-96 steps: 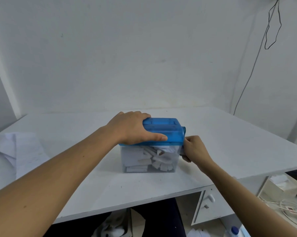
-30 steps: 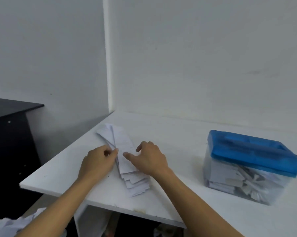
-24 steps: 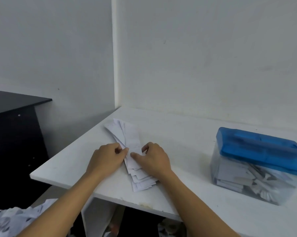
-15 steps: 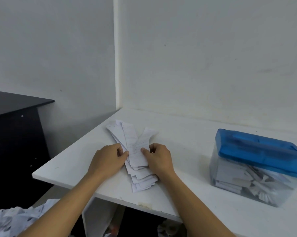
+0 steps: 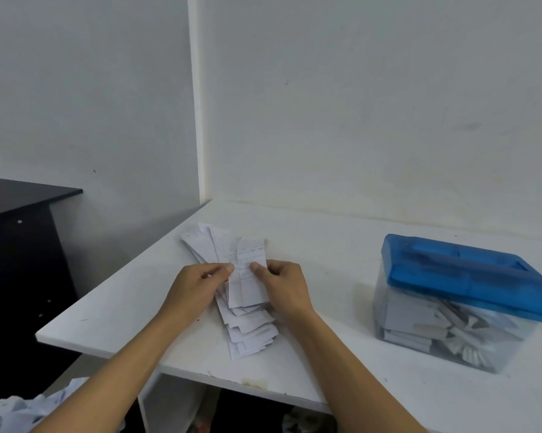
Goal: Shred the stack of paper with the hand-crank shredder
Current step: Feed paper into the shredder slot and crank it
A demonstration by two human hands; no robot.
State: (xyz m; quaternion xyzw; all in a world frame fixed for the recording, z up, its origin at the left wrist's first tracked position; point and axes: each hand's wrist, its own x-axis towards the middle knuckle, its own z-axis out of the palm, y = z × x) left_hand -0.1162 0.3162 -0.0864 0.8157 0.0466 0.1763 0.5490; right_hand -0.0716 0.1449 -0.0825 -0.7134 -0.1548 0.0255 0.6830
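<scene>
A fanned stack of white paper strips (image 5: 247,329) lies near the left front corner of the white table (image 5: 341,257). My left hand (image 5: 197,289) and my right hand (image 5: 282,287) both pinch one printed strip (image 5: 247,282) by its side edges, lifted a little above the stack. The hand-crank shredder (image 5: 463,301) stands to the right, apart from both hands. It has a blue lid (image 5: 469,273) over a clear bin full of white shreds. Its crank is not in sight.
A black cabinet (image 5: 16,245) stands left of the table across a gap. Crumpled paper (image 5: 16,410) lies on the floor at lower left. Grey walls meet in a corner behind the table. A white drawer unit sits below the tabletop.
My hands left the shredder and went to the paper stack at the left. Over the last second they separated one strip and raised it off the stack.
</scene>
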